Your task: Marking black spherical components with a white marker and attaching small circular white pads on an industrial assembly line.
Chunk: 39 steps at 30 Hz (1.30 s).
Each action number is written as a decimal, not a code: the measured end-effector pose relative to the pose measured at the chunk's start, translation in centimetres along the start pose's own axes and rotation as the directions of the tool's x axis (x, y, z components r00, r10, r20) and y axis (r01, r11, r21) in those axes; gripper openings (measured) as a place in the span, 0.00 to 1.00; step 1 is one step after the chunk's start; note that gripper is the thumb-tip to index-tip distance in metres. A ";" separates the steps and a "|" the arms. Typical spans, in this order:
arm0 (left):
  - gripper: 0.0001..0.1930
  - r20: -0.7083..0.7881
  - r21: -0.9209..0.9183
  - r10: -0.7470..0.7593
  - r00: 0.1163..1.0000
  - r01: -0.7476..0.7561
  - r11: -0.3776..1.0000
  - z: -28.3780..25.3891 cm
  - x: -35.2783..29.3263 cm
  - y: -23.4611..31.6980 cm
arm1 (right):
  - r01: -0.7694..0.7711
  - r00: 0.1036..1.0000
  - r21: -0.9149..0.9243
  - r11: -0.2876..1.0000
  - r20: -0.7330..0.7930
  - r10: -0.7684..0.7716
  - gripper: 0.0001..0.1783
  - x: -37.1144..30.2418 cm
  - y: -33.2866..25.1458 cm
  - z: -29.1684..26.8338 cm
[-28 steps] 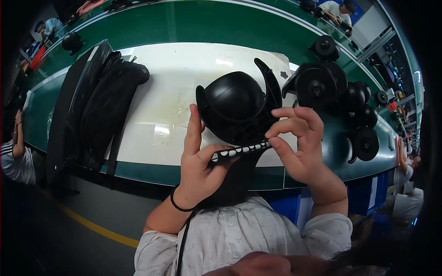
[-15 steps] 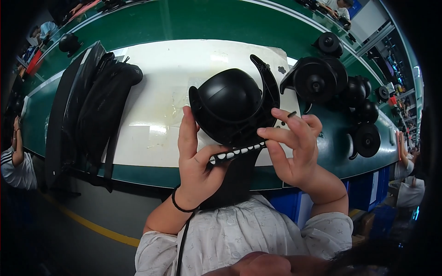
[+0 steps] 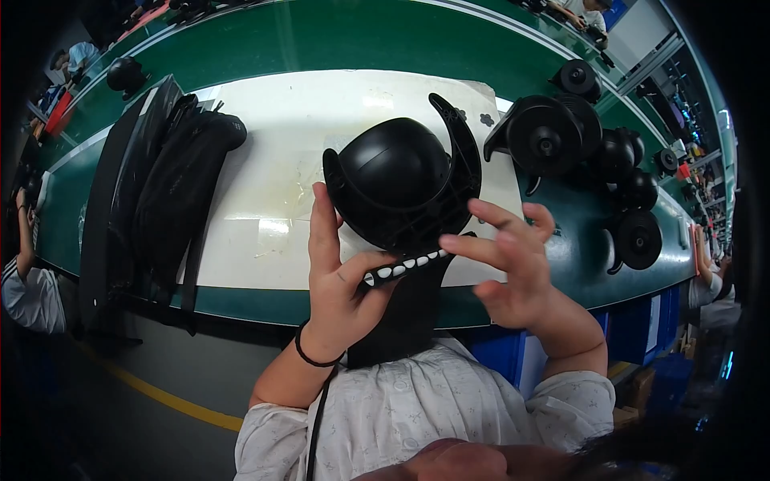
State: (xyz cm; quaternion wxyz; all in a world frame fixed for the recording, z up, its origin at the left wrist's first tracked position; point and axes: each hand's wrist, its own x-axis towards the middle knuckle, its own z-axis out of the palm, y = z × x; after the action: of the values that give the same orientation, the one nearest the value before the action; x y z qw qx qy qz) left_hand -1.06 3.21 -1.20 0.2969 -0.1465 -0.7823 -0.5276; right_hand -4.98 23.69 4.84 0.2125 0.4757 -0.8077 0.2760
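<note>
In front of me my left hand [image 3: 343, 280] grips a glossy black domed shell [image 3: 393, 164] with a tall curved horn-like arm on its right and a shorter one on its left. The thumb and fingers close around its near-left edge. Along the near rim runs a dark strip with a row of white tooth-like pieces [image 3: 399, 270]. My right hand [image 3: 513, 260] hovers at the strip's right end with its fingers apart. One fingertip is at or just touching that end, and nothing shows between the fingers. The shell's underside is hidden.
A white board [image 3: 269, 180] lies on the green table [image 3: 353, 44]. Black bags [image 3: 180, 184] are at its left. Several round black parts [image 3: 545, 140] stand on the right, and one dark round part [image 3: 126, 75] sits far left. Other people work around the tables.
My right hand has opened and eased back from the strip's end; a small dark piece seen between its fingers before no longer shows. The shell has shifted slightly left.
</note>
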 end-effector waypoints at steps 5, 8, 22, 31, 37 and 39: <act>0.10 -0.022 0.064 -0.021 1.000 0.022 0.998 0.1 0.4 1.8 | 0.085 0.995 -0.079 0.993 -0.051 -0.089 0.17 0.2 2.3 0.6; 0.10 0.011 0.150 0.007 1.000 -0.008 0.989 0.3 0.7 3.3 | 0.107 0.992 -0.099 0.989 -0.052 -0.113 0.19 0.0 3.5 0.3; 0.09 -0.008 0.352 0.072 0.997 -0.064 0.934 1.0 0.1 1.1 | -0.383 0.920 0.527 0.759 0.140 0.367 0.05 4.1 5.8 -1.3; 0.09 0.002 0.303 0.048 0.999 -0.046 0.952 1.0 -0.2 0.7 | -0.421 0.906 0.407 0.810 0.148 0.396 0.05 4.0 5.6 -0.5; 0.08 -0.058 0.260 0.045 0.997 -0.029 0.965 1.2 -0.4 0.4 | -0.470 0.871 0.472 0.746 0.111 0.478 0.04 4.0 4.8 -0.2; 0.08 -0.060 0.252 0.044 0.997 -0.027 0.967 1.2 -0.4 0.4 | -0.332 0.938 0.347 0.877 0.022 0.346 0.05 3.6 5.4 -0.2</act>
State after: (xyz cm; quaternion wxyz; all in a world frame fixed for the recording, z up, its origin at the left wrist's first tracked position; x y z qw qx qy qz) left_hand -0.90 4.46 -1.49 0.3478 -0.1045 -0.8301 -0.4233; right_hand -11.35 23.57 5.84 0.0905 0.3511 -0.8128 0.4559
